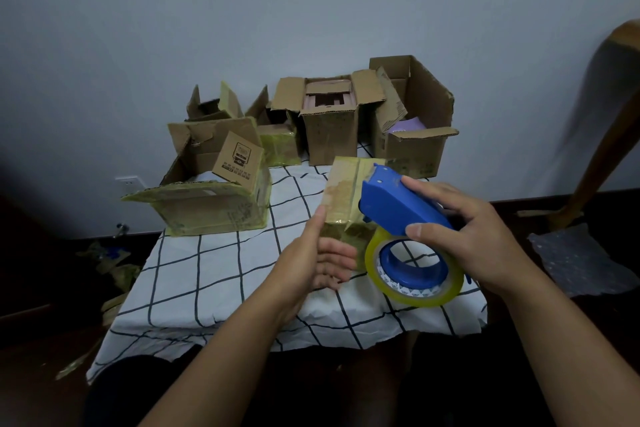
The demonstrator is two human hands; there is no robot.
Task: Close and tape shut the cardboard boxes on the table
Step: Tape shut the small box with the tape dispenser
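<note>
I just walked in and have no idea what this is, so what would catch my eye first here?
The bright blue tape gun with its yellow roll, gripped in the right hand at centre, its front end on a small closed box that the left hand steadies from the side. Behind, open boxes with flaps up crowd the far edge of the checked tablecloth.
</note>
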